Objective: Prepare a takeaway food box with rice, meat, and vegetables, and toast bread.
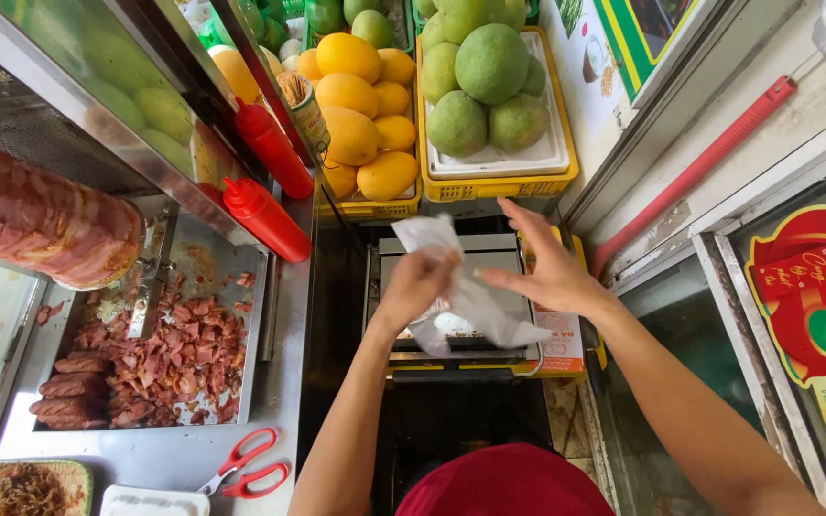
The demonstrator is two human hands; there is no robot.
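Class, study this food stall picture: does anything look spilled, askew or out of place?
Yes. Shaved meat scraps lie scattered across the metal tray under the meat spit. The red scissors lie open on the counter. The left hand grips a crumpled white bag.

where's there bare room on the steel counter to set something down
Bare steel counter lies between the meat tray and the red scissors. Crowded: the tray, the fruit crates, and the press under the left hand and right hand.

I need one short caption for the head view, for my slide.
Left hand grips a white bag; right hand open beside it, above a metal press.
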